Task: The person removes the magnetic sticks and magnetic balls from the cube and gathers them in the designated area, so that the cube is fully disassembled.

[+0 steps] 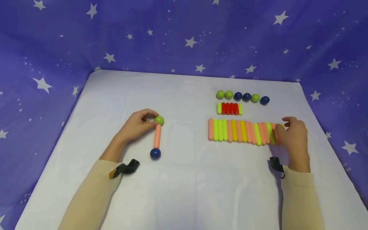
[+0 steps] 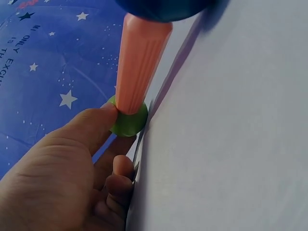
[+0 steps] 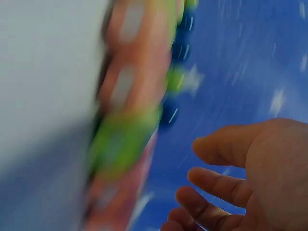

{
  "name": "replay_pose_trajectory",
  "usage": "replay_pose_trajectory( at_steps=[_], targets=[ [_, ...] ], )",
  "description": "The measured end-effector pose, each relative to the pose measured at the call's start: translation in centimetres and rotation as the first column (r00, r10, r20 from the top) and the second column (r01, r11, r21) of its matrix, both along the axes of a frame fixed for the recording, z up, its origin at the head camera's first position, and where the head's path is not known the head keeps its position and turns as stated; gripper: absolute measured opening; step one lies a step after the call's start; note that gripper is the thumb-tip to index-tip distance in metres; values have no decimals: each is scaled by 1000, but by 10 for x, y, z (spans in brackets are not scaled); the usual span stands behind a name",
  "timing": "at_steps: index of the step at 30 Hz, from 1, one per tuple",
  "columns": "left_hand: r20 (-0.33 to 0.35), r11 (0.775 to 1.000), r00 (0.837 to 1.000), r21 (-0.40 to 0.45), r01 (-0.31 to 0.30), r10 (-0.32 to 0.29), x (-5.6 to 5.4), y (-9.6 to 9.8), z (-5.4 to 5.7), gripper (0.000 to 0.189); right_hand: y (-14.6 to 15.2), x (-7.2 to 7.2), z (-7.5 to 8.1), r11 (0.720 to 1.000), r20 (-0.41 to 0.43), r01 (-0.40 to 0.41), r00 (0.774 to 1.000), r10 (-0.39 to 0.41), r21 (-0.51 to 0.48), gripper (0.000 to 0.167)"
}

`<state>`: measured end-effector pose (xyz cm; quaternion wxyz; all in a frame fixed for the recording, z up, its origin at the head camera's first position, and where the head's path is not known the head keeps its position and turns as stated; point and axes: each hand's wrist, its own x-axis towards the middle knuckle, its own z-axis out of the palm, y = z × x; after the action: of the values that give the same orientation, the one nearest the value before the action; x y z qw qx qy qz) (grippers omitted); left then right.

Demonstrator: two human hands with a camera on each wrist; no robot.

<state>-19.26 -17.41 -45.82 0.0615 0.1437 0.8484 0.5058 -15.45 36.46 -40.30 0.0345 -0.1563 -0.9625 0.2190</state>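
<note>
On the left, my left hand (image 1: 138, 126) pinches a green ball (image 1: 159, 120) between thumb and fingers. A salmon-pink stick (image 1: 157, 136) runs from that ball to a dark blue ball (image 1: 155, 153) nearer me. The left wrist view shows the pink stick (image 2: 141, 62) meeting the green ball (image 2: 130, 122) at my fingertips. My right hand (image 1: 294, 135) is over the right end of a long row of sticks (image 1: 240, 131) in pink, green and yellow, hiding the last ones. In the right wrist view its fingers are loosely bent with nothing between them.
Behind the long row lie short red sticks (image 1: 230, 108) with light-green ones at both ends. Farther back is a line of green and blue balls (image 1: 246, 97). A purple star-patterned cloth (image 1: 172, 38) rises around the white table (image 1: 184, 191).
</note>
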Motion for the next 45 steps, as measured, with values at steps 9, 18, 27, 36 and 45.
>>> replay_pose_trajectory(
  at_steps=[9, 18, 27, 36, 45],
  targets=[
    [-54, 994, 998, -98, 38, -43, 6, 13, 11, 45, -174, -10, 17, 710, -77, -703, 710, 700, -40, 37],
    [-11, 971, 988, -185, 152, -157, 23, 46, 17, 66, -278, -30, -10, 427, 1, -904, 427, 904, 9, 38],
    [58, 988, 996, -137, 70, -62, 25, 50, 17, 52, -268, -30, -6, 458, 63, -889, 457, 887, -15, 28],
    [161, 996, 985, 79, 43, -56, 24, 43, 4, 35, -185, -49, 11, 664, -94, -739, 673, 733, -113, 40],
    [210, 986, 973, 152, 66, -98, 22, 43, 3, 27, -66, -71, 25, 884, -118, -461, 885, 451, -75, 45]
  ],
)
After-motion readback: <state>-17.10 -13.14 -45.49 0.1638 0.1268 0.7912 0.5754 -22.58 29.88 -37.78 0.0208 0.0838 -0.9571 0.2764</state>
